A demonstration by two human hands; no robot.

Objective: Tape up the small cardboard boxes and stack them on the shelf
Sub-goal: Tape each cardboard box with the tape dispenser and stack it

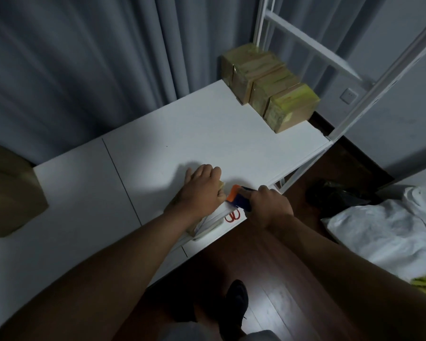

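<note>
A small cardboard box [175, 204] sits at the front edge of the white table [172, 134], mostly hidden under my left hand [202, 188], which lies on top of it with fingers curled over its far edge. My right hand [268, 205] grips an orange and dark blue tape dispenser [239, 196] at the box's right side. Three taped boxes [268, 87] stand in a row at the table's far right corner, beside the white shelf frame [340, 62].
Red scissors [233, 215] lie by the table's front edge, below the dispenser. A large cardboard box [10, 190] stands at the left. A white cloth [389, 232] and a black bag [335, 195] are on the right, over dark wooden floor.
</note>
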